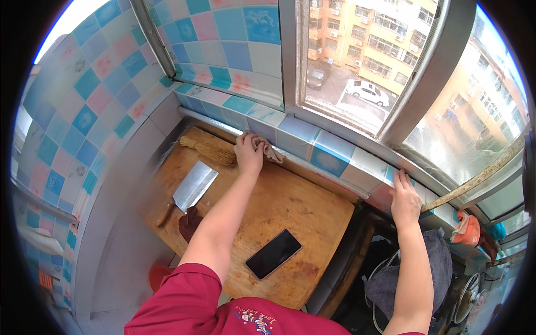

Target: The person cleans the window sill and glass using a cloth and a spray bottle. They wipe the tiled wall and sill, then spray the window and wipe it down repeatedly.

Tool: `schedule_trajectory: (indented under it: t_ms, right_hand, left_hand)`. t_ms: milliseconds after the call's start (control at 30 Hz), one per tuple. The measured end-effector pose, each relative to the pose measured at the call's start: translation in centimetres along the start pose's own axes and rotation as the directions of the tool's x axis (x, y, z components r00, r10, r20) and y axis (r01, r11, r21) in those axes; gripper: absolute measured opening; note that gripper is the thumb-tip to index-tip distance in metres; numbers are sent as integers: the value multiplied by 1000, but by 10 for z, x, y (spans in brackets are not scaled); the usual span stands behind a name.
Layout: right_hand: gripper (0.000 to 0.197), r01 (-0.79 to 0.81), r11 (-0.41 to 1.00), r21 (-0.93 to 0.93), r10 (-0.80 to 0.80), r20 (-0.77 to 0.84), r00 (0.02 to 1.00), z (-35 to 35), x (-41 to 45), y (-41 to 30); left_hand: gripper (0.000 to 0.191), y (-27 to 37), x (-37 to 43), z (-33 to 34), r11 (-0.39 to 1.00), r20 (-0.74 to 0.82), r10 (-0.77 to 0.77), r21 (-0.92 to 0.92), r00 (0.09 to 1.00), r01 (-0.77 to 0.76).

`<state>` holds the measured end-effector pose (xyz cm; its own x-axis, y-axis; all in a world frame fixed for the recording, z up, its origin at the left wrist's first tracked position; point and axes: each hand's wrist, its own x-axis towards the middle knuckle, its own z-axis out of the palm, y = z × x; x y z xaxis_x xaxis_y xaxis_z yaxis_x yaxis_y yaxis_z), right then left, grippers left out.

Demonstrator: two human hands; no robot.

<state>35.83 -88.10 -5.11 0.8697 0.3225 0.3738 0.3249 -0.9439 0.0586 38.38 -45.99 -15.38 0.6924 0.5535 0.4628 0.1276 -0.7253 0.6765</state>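
Observation:
My left hand (250, 153) grips a crumpled beige cloth (268, 150) against the pipe and tiled wall behind the wooden board (289, 201). Just left of that hand lies a straw brush (209, 151). A cleaver (195, 184) with a wooden handle rests on the board, beside a dark maroon cloth (190, 222) partly hidden by my left forearm. Nearer my body is a black smartphone (273, 254), lying flat with its screen dark. On the right, my right hand (406, 201) presses with extended fingers on the tiled window ledge (368, 163) and holds nothing visible.
A rusty rod (473, 180) slants up from the ledge beside my right hand. Below it, a grey towel (435, 264) drapes over a pot, and a glass lid (467, 297) sits farther right. An orange cloth (465, 228) lies on the ledge. The window (364, 63) overlooks parked cars.

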Motion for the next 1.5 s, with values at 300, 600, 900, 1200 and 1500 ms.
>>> schedule_trajectory:
  t_ms: [300,600,900,1200,1500]
  right_hand:
    - [56,-11,1000,23,10,34,999,-1,0,0]
    - [58,-36,999,16,36,21,999,1,-3,-2]
    - [61,-21,1000,1,21,39,999,3,-2,-3]
    - [58,-9,999,37,6,77,997,1,1,-2]
    - [64,14,999,44,-16,48,999,3,-1,2]
  left_hand:
    - [30,93,-96,38,784,198,614,-270,765,-559]
    - [17,-54,56,2,986,-106,72,159,992,-55]
    - [21,-90,102,-6,957,-249,-145,212,957,200]
    - [18,-5,-13,25,979,-2,-105,-176,994,103]
    - [19,-91,100,-6,974,-99,-192,100,976,201]
